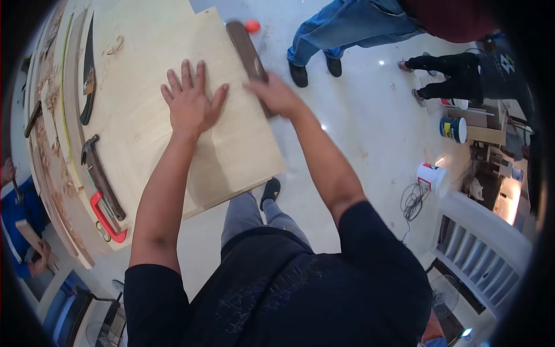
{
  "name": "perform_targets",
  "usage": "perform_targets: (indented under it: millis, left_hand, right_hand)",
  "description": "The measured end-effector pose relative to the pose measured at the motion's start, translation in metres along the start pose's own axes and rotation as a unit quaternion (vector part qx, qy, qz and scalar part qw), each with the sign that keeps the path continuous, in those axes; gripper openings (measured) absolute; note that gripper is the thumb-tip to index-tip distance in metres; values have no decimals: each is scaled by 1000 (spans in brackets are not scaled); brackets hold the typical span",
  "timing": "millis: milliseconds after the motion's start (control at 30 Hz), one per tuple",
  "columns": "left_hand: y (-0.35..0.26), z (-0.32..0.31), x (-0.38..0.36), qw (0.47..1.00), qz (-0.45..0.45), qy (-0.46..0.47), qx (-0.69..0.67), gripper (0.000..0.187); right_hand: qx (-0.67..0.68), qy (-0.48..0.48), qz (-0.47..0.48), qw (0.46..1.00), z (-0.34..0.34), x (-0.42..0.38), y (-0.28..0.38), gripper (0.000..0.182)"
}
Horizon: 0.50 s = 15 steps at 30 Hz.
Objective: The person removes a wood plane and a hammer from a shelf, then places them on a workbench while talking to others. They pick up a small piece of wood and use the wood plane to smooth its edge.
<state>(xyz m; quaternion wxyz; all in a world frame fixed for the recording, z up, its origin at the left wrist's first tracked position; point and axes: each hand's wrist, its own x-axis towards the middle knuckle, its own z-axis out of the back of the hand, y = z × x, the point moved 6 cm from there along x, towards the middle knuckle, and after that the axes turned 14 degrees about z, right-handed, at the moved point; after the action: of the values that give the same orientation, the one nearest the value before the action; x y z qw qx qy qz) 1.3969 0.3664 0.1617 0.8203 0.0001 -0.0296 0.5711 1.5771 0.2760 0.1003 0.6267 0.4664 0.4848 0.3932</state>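
A wide pale wooden board [243, 147] lies flat on the workbench. My left hand [193, 104] rests palm down on it, fingers spread, holding nothing. At the board's right edge, my right hand [279, 95] grips a long brown wooden hand plane [245, 49], its length running along that edge. Motion blurs this hand and hides some of its fingers. On the board's left side lie a claw hammer [104, 179], a red-framed hacksaw [106, 217] and a handsaw [88, 75].
Wood strips and shavings [52, 168] cover the bench's left side. A person in jeans [347, 26] stands beyond the board; another person in blue [23, 225] is at left. Buckets [433, 179], a cable [414, 202] and a white slatted piece [477, 260] are on the right.
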Motion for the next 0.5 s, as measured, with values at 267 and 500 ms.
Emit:
perform_targets:
  millis: [267, 500]
  left_hand:
    - [-1, -2, -2, 1000, 6, -1, 8, 80]
    - [1, -3, -1, 1000, 10, -11, 2, 78]
  right_hand:
    - [25, -5, -13, 1000, -3, -118, -11, 79]
    - [92, 37, -101, 990, -9, -181, -12, 78]
